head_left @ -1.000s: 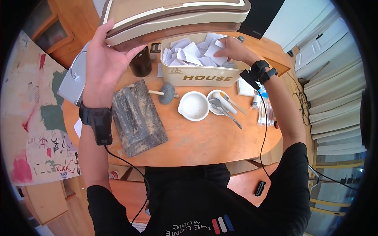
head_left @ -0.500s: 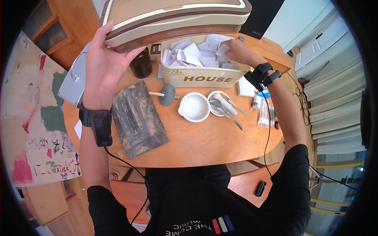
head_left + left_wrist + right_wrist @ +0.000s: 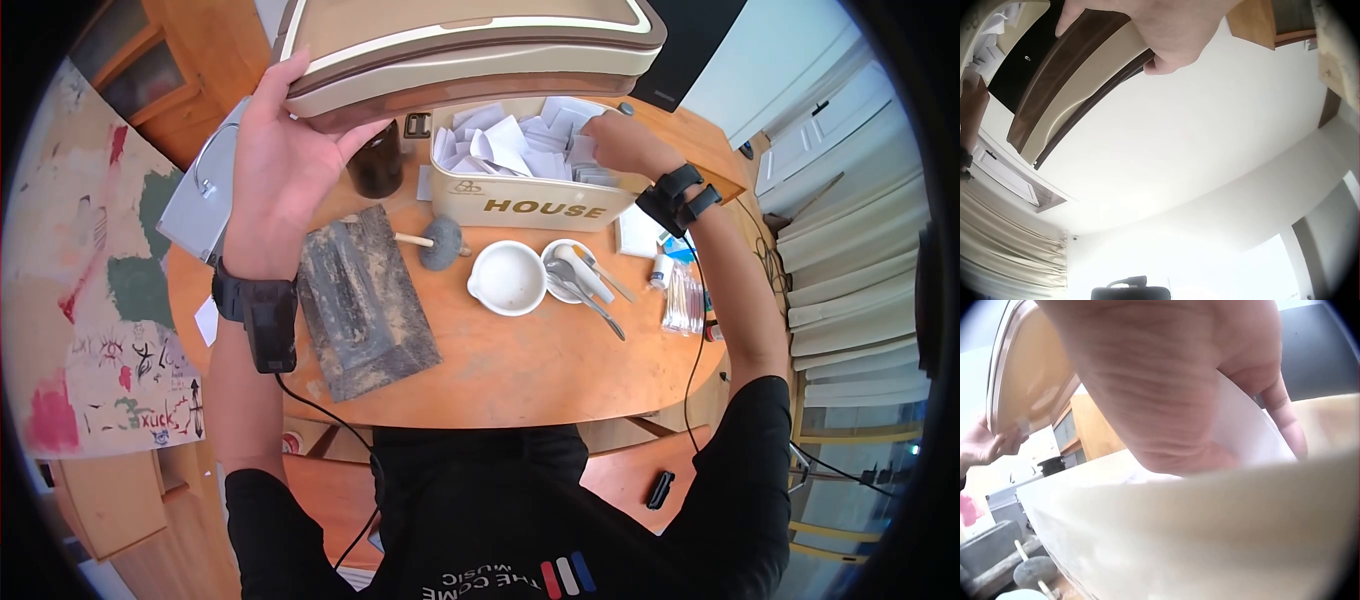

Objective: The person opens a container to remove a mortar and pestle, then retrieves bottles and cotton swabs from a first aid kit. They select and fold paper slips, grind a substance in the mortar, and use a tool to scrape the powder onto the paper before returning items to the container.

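Observation:
My left hand point(image 3: 285, 180) grips the near left corner of a brown-and-cream lid point(image 3: 470, 60), holding it tilted above the table; the left wrist view shows the lid's edge point(image 3: 1079, 81) under the fingers. Behind the table's middle stands a cream box point(image 3: 470, 205) lettered HOUSE, filled with folded white papers point(image 3: 505, 145). My right hand point(image 3: 635, 150) reaches over the box's right end, fingers bent down among the papers. In the right wrist view a white paper point(image 3: 1244, 428) lies within the curl of that hand; the box wall hides the fingertips.
A dark stained board point(image 3: 365, 300) lies at the left, beside a stone-headed mallet point(image 3: 440, 245). White bowl point(image 3: 508, 280), dish with spoons point(image 3: 575, 275) and cotton swabs point(image 3: 682, 305) are in front of the box. A dark jar point(image 3: 377, 165) and silver case point(image 3: 205, 180) stand at the left.
My right hand has moved from the papers' middle to the box's right end and bent its fingers down. The left hand keeps holding the lid. The head view has shifted slightly.

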The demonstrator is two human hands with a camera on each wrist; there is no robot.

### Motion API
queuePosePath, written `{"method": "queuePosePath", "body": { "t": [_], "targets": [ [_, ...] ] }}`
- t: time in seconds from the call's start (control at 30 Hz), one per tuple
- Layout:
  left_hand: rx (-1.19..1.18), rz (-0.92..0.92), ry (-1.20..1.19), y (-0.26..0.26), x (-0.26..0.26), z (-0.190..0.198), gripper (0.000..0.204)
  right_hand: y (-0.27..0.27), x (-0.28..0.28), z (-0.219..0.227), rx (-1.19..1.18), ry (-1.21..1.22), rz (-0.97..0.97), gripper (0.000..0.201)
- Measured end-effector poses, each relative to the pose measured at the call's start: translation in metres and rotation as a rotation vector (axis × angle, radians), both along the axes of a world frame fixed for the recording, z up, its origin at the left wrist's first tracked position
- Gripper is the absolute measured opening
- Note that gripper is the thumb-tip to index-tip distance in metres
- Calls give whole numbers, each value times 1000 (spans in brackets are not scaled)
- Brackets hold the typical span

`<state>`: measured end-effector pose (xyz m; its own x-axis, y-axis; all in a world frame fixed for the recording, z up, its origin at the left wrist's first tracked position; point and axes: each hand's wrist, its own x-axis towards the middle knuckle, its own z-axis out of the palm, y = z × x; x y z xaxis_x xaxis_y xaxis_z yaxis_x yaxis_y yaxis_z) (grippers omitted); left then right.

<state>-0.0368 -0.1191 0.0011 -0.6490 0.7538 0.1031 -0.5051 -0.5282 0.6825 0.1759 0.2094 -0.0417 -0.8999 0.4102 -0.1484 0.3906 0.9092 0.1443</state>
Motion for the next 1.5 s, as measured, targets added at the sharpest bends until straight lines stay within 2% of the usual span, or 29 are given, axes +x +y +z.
{"method": "queuePosePath", "body": {
  "t": [0.1,0.3,0.4,0.5,0.63,0.73,0.77,0.87,0.9,1.0,1.03,1.13,1.23,1.33,1.43,1.5],
  "targets": [
    [5,12,-8,-3,-1,1,50,6,1,-18,10,-173,48,27],
    [6,15,-9,-8,1,1,53,38,2,-33,-51,13,94,29],
    [-11,5,0,-11,1,1,55,44,-3,-32,-264,-35,-108,37],
    [-20,18,1,-9,4,2,56,34,-4,-28,-467,-135,-166,35],
    [-27,27,-4,-7,7,1,56,23,-10,-33,-247,-398,-21,37],
    [-22,2,6,-6,8,0,57,13,-6,-42,-255,-171,-52,35],
    [-17,-2,11,-7,9,0,57,12,-3,-39,-240,-87,0,36],
    [-22,3,22,-12,7,-4,57,-3,7,-23,115,141,130,32],
    [-28,-2,31,-13,6,-5,57,-15,0,-3,-28,-50,-19,30],
    [-44,-5,34,-12,3,-5,57,-12,2,1,-289,-270,-150,31],
    [-45,-9,27,-10,2,-6,57,13,7,-27,-311,-138,0,35],
    [-42,-13,12,-9,2,-7,57,16,2,-32,-433,-185,13,36],
    [-39,-18,4,-10,2,-9,58,17,-5,-20,-432,-317,-33,35],
    [-29,-20,2,-10,3,-10,58,41,-6,-31,-341,-211,-39,34],
    [-26,-20,6,-11,2,-10,58,50,3,-32,-324,114,35,34],
    [-28,-22,8,-12,1,-10,57,21,3,-1,-407,75,-93,33]
  ]
}}
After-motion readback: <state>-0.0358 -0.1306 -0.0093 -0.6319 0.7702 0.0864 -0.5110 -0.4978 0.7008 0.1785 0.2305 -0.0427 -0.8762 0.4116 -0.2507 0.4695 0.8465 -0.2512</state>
